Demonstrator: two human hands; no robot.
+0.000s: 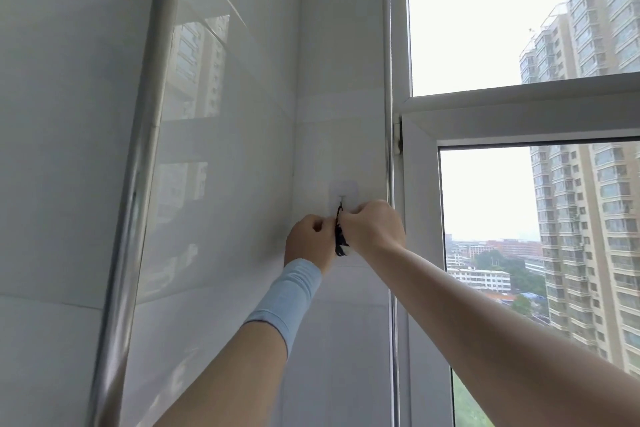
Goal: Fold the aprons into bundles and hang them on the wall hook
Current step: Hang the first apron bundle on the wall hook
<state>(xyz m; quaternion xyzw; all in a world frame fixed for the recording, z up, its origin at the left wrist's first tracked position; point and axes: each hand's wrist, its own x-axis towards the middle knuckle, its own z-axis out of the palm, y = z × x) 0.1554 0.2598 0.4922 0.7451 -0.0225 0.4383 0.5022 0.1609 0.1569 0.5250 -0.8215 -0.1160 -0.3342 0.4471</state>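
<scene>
A clear adhesive wall hook (pixel 343 191) is stuck on the white tiled wall beside the window frame. A thin black apron strap (pixel 340 234) runs from the hook's metal prong down between my two fists. My left hand (pixel 310 241), with a light blue wristband below it, pinches the strap from the left. My right hand (pixel 375 227) grips it from the right, just under the hook. Only this strap of the apron shows; the rest of the apron is hidden or out of view.
A shiny metal pipe (pixel 138 184) runs up the left wall. A white window frame (pixel 415 218) stands immediately right of the hook, with high-rise buildings outside. The glossy wall tiles (pixel 225 149) reflect the buildings.
</scene>
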